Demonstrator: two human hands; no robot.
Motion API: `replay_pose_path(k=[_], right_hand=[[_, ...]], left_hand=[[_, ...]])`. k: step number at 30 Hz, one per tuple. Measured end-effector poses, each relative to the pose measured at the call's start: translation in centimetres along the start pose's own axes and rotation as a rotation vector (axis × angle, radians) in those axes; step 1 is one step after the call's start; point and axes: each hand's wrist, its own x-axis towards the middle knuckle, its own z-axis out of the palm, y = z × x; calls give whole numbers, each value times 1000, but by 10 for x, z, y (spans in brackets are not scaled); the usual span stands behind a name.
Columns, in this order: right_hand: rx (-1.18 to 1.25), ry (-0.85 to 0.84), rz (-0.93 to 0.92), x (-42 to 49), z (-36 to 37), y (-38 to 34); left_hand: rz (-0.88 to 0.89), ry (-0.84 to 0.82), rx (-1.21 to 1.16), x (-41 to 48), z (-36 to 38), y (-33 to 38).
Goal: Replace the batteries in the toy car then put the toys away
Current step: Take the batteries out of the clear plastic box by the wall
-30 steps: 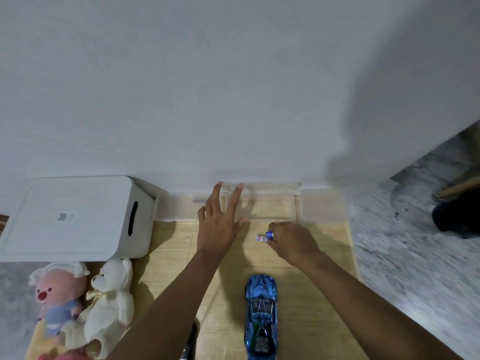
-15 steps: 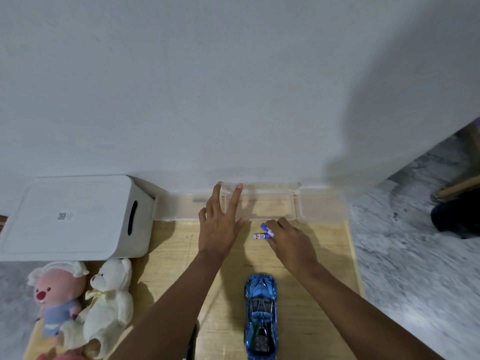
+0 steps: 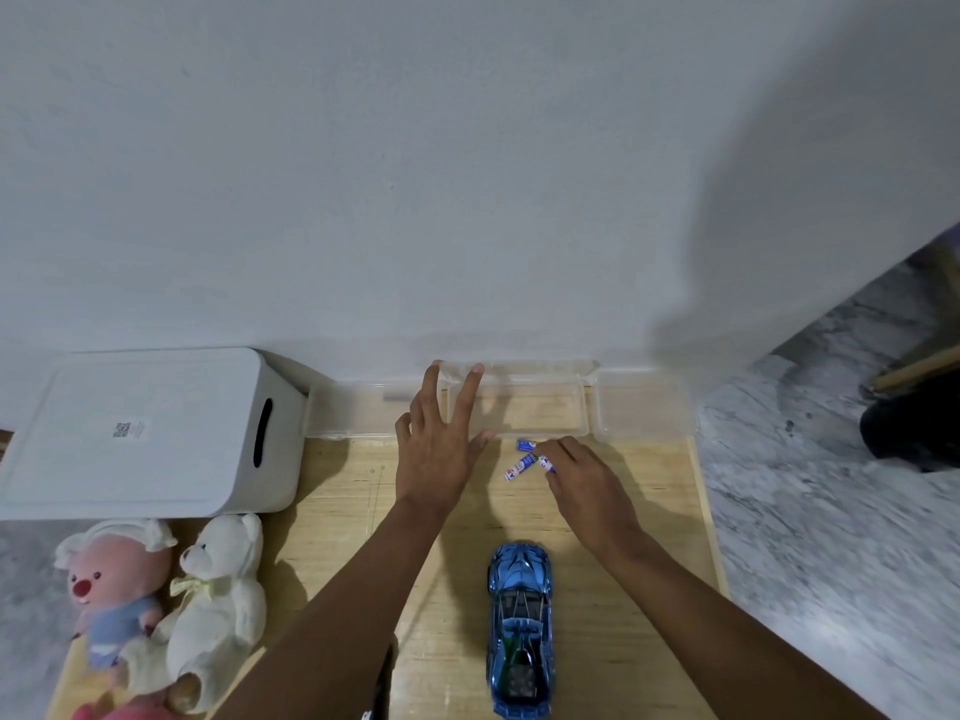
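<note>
The blue toy car (image 3: 519, 631) sits on the wooden board (image 3: 332, 511), nearer me than both hands. Beyond it, small batteries (image 3: 519, 466) lie just beside the clear tray (image 3: 550, 413). My right hand (image 3: 587, 485) pinches the rightmost battery (image 3: 545, 463) with curled fingertips (barely visible). My left hand (image 3: 441, 449) lies flat, fingers splayed over the tray's edge.

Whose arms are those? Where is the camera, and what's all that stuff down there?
Those are a person's own two arms. The camera sits on their head and looks down, so you see what they see. The left hand is open with its fingers spread, reaching a clear tray. The right hand pinches one of the little batteries on the wooden board. Nearer is a blue toy car. On the left are a white box, a pink plush and a white teddy bear.
</note>
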Motion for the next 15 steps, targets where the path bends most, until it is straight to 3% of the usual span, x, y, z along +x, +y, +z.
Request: replay_pose_path(k=[6, 12, 15], right_hand=[[-147, 147, -44, -3, -5, -1], [-178, 24, -170, -21, 5, -4], [-138, 167, -83, -7, -12, -10]], left_hand=[[-4, 15, -11, -1, 0, 1], [-4, 16, -2, -1, 1, 0], [-1, 39, 12, 0, 0, 0]])
